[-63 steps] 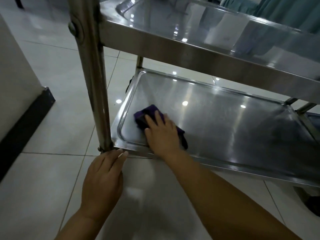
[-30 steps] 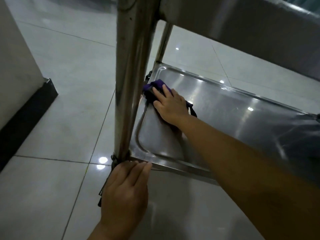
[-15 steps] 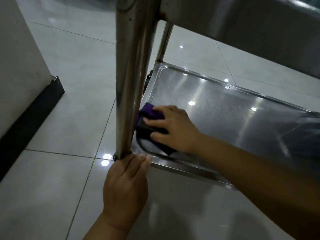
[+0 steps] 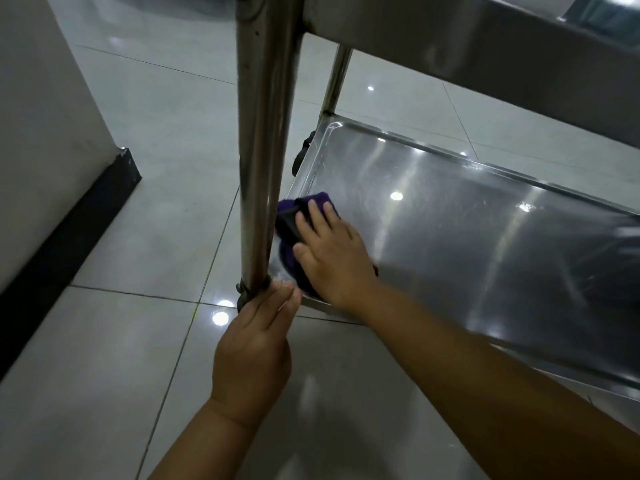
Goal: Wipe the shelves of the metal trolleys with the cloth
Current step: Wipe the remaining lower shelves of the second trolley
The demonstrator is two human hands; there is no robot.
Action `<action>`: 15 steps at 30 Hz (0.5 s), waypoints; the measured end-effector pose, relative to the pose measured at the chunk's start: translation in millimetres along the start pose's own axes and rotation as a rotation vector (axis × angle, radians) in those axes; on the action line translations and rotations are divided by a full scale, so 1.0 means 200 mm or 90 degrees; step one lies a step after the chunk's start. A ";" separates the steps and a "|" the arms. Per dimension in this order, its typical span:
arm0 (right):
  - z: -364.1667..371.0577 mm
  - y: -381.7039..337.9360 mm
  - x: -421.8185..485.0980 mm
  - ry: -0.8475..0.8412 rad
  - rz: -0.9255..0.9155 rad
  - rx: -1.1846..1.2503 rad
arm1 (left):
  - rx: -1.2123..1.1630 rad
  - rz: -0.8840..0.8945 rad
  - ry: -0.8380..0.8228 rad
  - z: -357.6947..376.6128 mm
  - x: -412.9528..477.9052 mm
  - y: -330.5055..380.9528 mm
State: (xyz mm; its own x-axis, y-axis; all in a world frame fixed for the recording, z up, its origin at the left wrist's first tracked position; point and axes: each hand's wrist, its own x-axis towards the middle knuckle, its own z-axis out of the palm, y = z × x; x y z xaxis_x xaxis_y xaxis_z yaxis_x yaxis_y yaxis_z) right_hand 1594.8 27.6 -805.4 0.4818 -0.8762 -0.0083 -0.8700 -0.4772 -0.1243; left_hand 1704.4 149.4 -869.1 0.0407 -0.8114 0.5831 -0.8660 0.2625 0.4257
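Right hand (image 4: 332, 252), flat on cloth (image 4: 287, 254), turns back up left end of lower shelf (image 4: 485, 254), a repeat pass; left hand (image 4: 256, 344), fingers straight, still steadies post (image 4: 263, 150).

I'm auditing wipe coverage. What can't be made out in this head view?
Head view:
Cloth: mostly under the right hand.
Lower shelf: right end cut by the frame edge; near corner behind the post.
Upper shelf: top surface hidden by its own rim.
Left hand: fingertips blurred.

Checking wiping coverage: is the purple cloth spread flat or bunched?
Bunched: the purple cloth lies in thick folds, a compact wad under the right hand.
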 end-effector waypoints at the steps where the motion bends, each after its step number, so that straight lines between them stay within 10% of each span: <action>1: 0.00 -0.02 -0.07 -0.040 -0.008 0.004 | -0.007 -0.006 -0.010 -0.03 -0.02 -0.01; 6: -0.13 -0.03 -0.26 -0.200 -0.010 0.042 | 0.042 -0.087 0.003 -0.21 -0.10 -0.07; 15: 0.05 -0.09 -0.31 0.017 -0.092 -0.154 | 0.054 -0.027 0.025 -0.22 -0.10 0.10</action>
State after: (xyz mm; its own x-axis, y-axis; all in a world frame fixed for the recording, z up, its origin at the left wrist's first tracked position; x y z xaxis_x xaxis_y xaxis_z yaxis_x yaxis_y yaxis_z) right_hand 1581.0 90.7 -813.1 0.6021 -0.7982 0.0192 -0.7942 -0.5962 0.1178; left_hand 1708.0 194.3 -842.6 0.0964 -0.7990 0.5935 -0.9023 0.1816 0.3910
